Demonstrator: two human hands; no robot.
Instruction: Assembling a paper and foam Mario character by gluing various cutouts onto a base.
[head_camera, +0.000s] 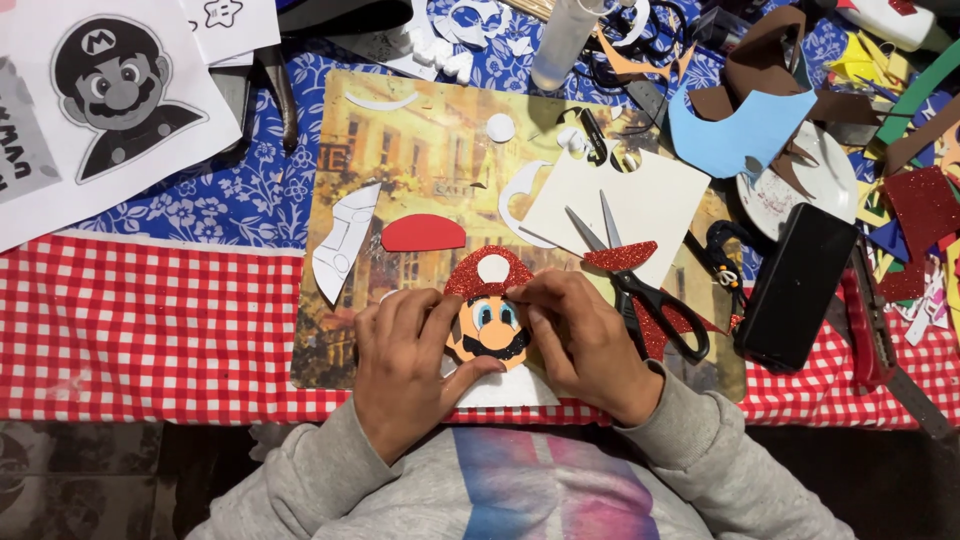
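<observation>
At six o'clock on the picture board (420, 150) — foam face cutout (490, 322) under both hands | left grip (408, 365) pinches its lower edge | right grip (580, 335) presses its red cap | scissors (640, 285) at three o'clock — desk (150, 320) beneath.

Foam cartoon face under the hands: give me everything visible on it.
The foam cartoon face is a flat layered cut-out: orange skin, blue-and-white eyes, round nose, black moustache, and a red glitter cap with a white disc. It lies face up on a white foam piece over the picture placemat, near the table's front edge. The left hand cups its left side and bottom, thumb below the chin; the right hand presses fingertips at the cap's brim.
</observation>
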